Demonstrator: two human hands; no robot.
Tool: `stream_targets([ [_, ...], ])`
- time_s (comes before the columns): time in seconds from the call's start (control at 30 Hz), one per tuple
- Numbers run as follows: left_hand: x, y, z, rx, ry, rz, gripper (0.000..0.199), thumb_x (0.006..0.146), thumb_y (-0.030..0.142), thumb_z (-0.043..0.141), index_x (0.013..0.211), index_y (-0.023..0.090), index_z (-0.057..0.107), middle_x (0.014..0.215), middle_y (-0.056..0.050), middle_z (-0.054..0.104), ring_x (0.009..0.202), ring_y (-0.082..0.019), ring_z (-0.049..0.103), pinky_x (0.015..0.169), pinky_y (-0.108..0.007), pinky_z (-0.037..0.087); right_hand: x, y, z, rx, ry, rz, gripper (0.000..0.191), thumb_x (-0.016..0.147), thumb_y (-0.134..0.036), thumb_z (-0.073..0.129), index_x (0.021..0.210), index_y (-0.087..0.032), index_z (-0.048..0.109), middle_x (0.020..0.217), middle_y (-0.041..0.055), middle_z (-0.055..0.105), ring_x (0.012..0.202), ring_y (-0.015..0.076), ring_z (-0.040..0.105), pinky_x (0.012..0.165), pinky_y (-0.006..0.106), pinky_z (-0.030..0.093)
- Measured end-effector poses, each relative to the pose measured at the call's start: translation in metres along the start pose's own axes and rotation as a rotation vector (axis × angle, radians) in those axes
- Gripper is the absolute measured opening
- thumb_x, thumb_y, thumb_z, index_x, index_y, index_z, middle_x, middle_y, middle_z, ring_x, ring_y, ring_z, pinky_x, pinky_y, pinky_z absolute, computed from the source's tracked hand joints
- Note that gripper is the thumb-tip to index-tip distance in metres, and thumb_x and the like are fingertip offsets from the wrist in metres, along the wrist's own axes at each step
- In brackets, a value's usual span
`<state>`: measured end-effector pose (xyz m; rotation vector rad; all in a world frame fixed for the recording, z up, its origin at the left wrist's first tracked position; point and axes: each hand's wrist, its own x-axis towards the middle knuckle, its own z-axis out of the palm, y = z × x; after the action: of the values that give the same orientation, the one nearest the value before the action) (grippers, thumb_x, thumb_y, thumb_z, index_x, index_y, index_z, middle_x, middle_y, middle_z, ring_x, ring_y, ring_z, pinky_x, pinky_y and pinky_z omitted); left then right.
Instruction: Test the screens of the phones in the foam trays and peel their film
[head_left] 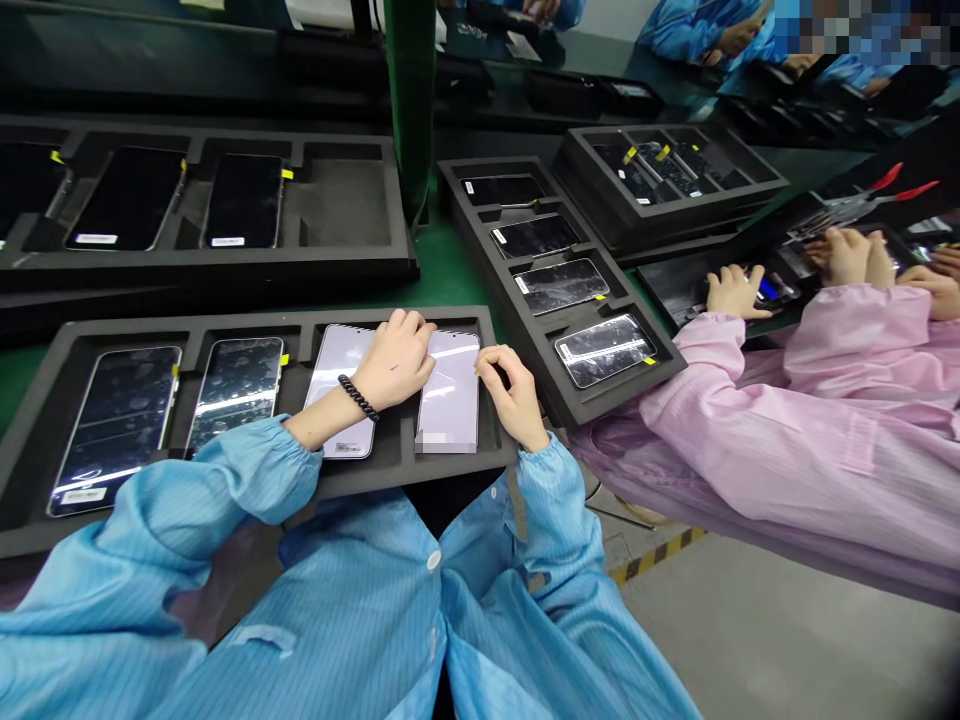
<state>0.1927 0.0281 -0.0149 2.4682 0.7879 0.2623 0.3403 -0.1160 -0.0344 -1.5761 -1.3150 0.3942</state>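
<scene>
Lit phone [450, 395] in the rightmost compartment of the near foam tray [457, 467], face up, with a blurred pale strip across the lower end, unreadable. Over its upper left part, left hand [396, 360], back upward, fingers loosely bent; cannot tell whether gripping. At its upper right edge, right hand [517, 400], thumb and forefinger almost together at a small yellow tab; cannot tell whether closed on it. Just left, second lit phone [341, 400], partly under the left wrist, with a barcode label [349, 449] too small to read. Farther left in the same tray, two dark phones [237, 390], with yellow tabs at the right edges; white label [85, 495] on the outermost, illegible. No brand legible. Behind, on the green worktop [442, 275], rear left tray [337, 255] with dark phones, beside a green post [411, 110]. To the right, slanted tray [536, 350] with four labelled phones, close to the near tray; beyond, stacked trays [622, 215]. Farther right, pink sleeves [750, 420] and red-handled tools [885, 180].
</scene>
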Motion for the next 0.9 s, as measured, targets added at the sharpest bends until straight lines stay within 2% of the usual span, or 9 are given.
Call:
stream_targets([
  [0.17,0.006,-0.002,-0.009,-0.271,0.044,-0.092,0.025,0.09,0.032,0.036,0.094,0.018,0.057,0.097,-0.009,0.057,0.098,-0.025,0.047,0.097,-0.046,0.04,0.001,-0.002,0.001,-0.003,0.049,0.014,0.022,0.101,-0.037,0.047,0.084,-0.024,0.053,0.089,0.0035,0.064,0.089,0.0194,0.06,0.086,0.035,0.048],
  [0.27,0.001,-0.001,-0.013,-0.506,0.04,-0.137,0.039,0.096,0.049,0.026,0.097,0.02,0.052,0.088,-0.004,0.054,0.081,-0.018,0.048,0.078,-0.034,0.044,0.0,-0.008,-0.001,-0.016,0.094,-0.001,0.022,0.101,-0.036,0.047,0.083,-0.024,0.053,0.089,0.0036,0.064,0.089,0.0196,0.06,0.086,0.035,0.048],
  [0.33,-0.005,0.0,-0.012,-0.665,-0.031,-0.13,0.048,0.095,0.058,0.022,0.108,0.021,0.05,0.081,-0.001,0.052,0.069,-0.014,0.046,0.063,-0.028,0.042,-0.002,-0.013,-0.003,-0.031,0.118,-0.02,0.022,0.101,-0.035,0.047,0.082,-0.024,0.052,0.088,0.0033,0.063,0.088,0.0197,0.059,0.085,0.036,0.047],
  [0.47,-0.011,0.001,-0.002,-0.85,-0.221,-0.108,0.043,0.085,0.051,0.049,0.113,0.019,0.052,0.076,0.001,0.051,0.058,-0.01,0.043,0.053,-0.023,0.039,-0.002,-0.018,-0.002,-0.069,0.143,-0.056,0.023,0.1,-0.034,0.048,0.08,-0.024,0.052,0.083,0.0026,0.062,0.083,0.0196,0.058,0.081,0.036,0.046],
  [0.53,-0.01,0.003,0.003,-0.879,-0.241,-0.118,0.039,0.08,0.042,0.056,0.11,0.018,0.054,0.076,0.002,0.052,0.058,-0.009,0.044,0.053,-0.022,0.039,-0.001,-0.018,-0.002,-0.089,0.151,-0.071,0.023,0.101,-0.033,0.047,0.08,-0.025,0.051,0.081,0.0023,0.061,0.081,0.0195,0.057,0.08,0.036,0.046],
  [0.63,-0.01,0.009,0.001,-0.881,-0.192,-0.139,0.034,0.08,0.037,0.055,0.109,0.018,0.054,0.074,0.002,0.052,0.059,-0.01,0.046,0.053,-0.022,0.038,-0.001,-0.021,-0.002,-0.118,0.19,-0.111,0.023,0.101,-0.032,0.046,0.08,-0.025,0.051,0.08,0.0025,0.062,0.08,0.0198,0.057,0.078,0.037,0.046],
  [0.77,-0.028,0.025,-0.021,-0.814,-0.082,-0.133,0.031,0.087,0.036,0.05,0.111,0.018,0.056,0.074,0.002,0.052,0.061,-0.012,0.045,0.054,-0.024,0.037,-0.004,-0.043,-0.011,-0.148,0.257,-0.227,0.018,0.1,-0.027,0.052,0.082,-0.025,0.053,0.082,0.0022,0.065,0.082,0.0195,0.059,0.079,0.038,0.047],
  [0.83,-0.047,0.035,-0.034,-0.756,-0.007,-0.113,0.034,0.091,0.038,0.048,0.117,0.018,0.057,0.084,-0.001,0.059,0.074,-0.016,0.054,0.064,-0.027,0.044,-0.009,-0.06,-0.017,-0.187,0.246,-0.37,0.014,0.099,-0.025,0.053,0.086,-0.024,0.055,0.083,0.0019,0.067,0.083,0.0192,0.061,0.08,0.038,0.048],
  [0.9,-0.069,0.045,-0.043,-0.742,0.059,-0.157,0.042,0.093,0.041,0.047,0.127,0.019,0.057,0.099,-0.005,0.066,0.092,-0.021,0.059,0.077,-0.03,0.05,-0.015,-0.078,-0.021,-0.227,0.218,-0.524,0.014,0.102,-0.025,0.05,0.09,-0.023,0.056,0.083,0.0026,0.067,0.082,0.019,0.061,0.078,0.038,0.05],
])
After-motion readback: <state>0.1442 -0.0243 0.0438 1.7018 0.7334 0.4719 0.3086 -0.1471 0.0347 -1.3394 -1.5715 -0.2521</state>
